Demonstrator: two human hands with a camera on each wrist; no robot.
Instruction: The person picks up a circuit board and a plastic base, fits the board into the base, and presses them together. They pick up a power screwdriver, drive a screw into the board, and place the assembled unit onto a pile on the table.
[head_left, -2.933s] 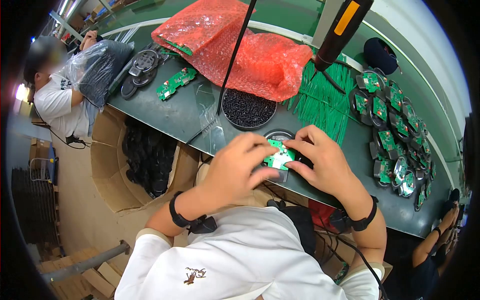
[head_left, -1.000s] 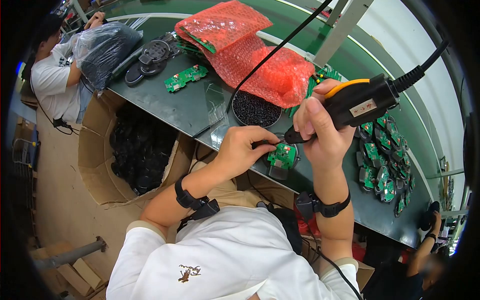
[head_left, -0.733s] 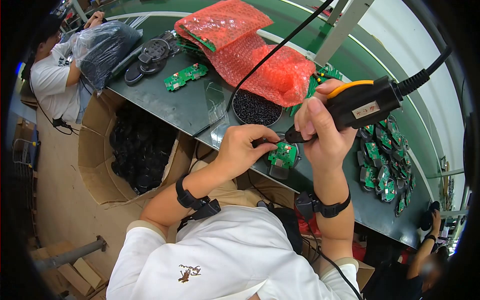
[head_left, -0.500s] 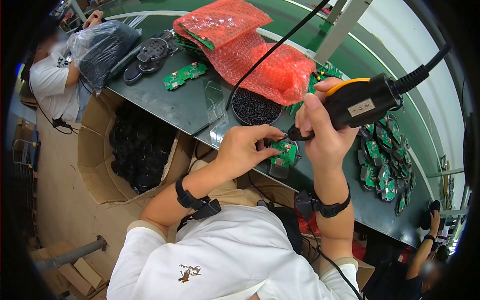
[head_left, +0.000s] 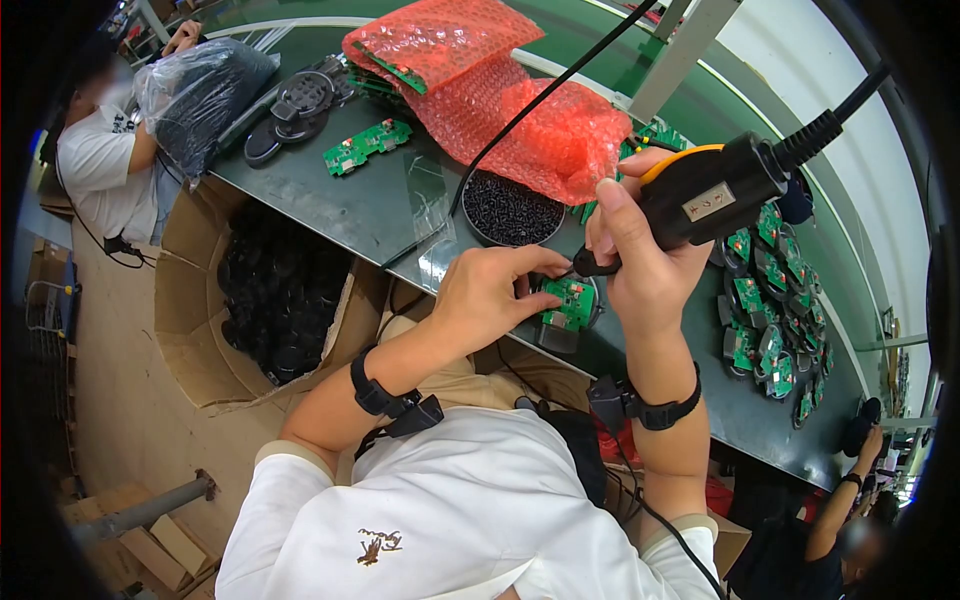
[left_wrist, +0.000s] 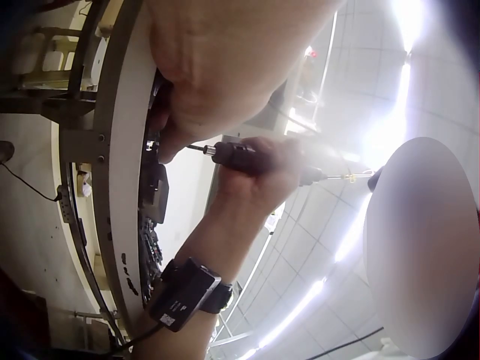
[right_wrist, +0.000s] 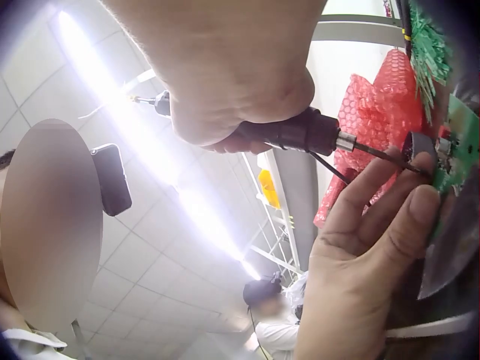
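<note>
My right hand (head_left: 655, 235) grips a black electric screwdriver (head_left: 715, 200) with an orange stripe. In the right wrist view its thin bit (right_wrist: 379, 152) slants down to the edge of a green circuit board (head_left: 568, 305). That board sits on a round dark plastic housing (head_left: 558, 338) at the bench's front edge. My left hand (head_left: 490, 295) holds the board from the left, thumb on its edge. The left index fingertip (right_wrist: 424, 163) is right at the bit's tip. Any screw under the bit is hidden by the fingers.
Behind the work stands a round dish of black screws (head_left: 512, 212). Red bubble wrap (head_left: 500, 100) lies beyond it. Finished-looking boards on housings (head_left: 775, 300) crowd the right. A loose circuit board (head_left: 367, 147) lies left. A carton of black parts (head_left: 190, 345) stands below the bench.
Since 2.9 s ago, my right hand has left the board and taken the screwdriver. My left thumb has moved from beside the index fingertip onto the board. The screwdriver has lately tilted slightly.
</note>
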